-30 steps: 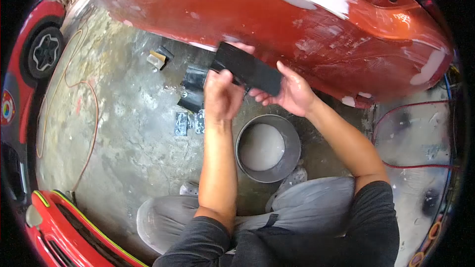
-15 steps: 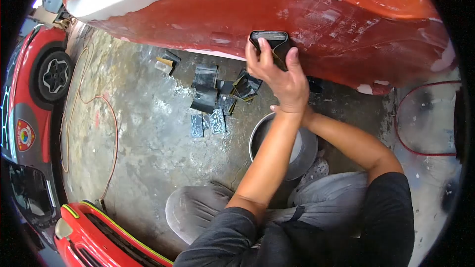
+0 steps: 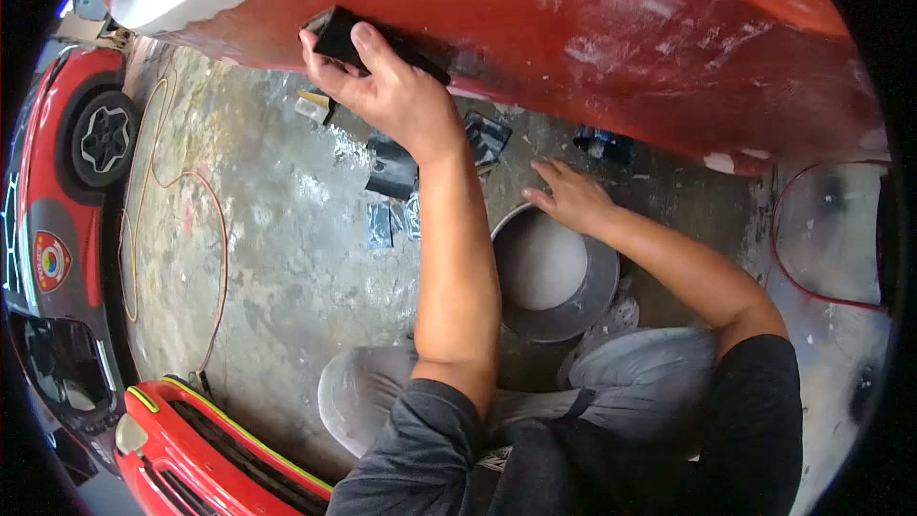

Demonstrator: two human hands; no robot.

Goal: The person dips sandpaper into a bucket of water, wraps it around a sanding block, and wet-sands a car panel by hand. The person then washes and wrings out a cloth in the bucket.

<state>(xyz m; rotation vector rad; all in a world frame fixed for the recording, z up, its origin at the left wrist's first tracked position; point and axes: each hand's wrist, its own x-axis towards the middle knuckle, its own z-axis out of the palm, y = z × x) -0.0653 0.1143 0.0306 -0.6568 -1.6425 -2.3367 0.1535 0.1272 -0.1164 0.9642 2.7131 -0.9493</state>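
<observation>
A black sanding block (image 3: 336,36), apparently wrapped in dark sandpaper, lies against the lower red car panel (image 3: 478,14). My left hand (image 3: 387,96) grips it, thumb on one side and fingers on the other, toward the panel's left part. Fingers slightly apart, my right hand (image 3: 573,196) hovers palm down by the rim of a grey bucket (image 3: 597,296) with cloudy water (image 3: 543,268) in it. Nothing is in that hand. Several dark sandpaper sheets (image 3: 390,172) lie on the wet floor beneath my left forearm, partly hidden by it.
A small folded piece (image 3: 313,107) rests on the concrete floor (image 3: 287,268) near the panel. An orange hose (image 3: 226,268) curls across the left side. A red bumper (image 3: 220,449) sits at lower left, and a red car with a black wheel (image 3: 105,139) stands beyond.
My left hand has slid the sanding block leftward along the panel. My right hand, earlier mostly hidden behind the left wrist, now shows apart from it beside the bucket.
</observation>
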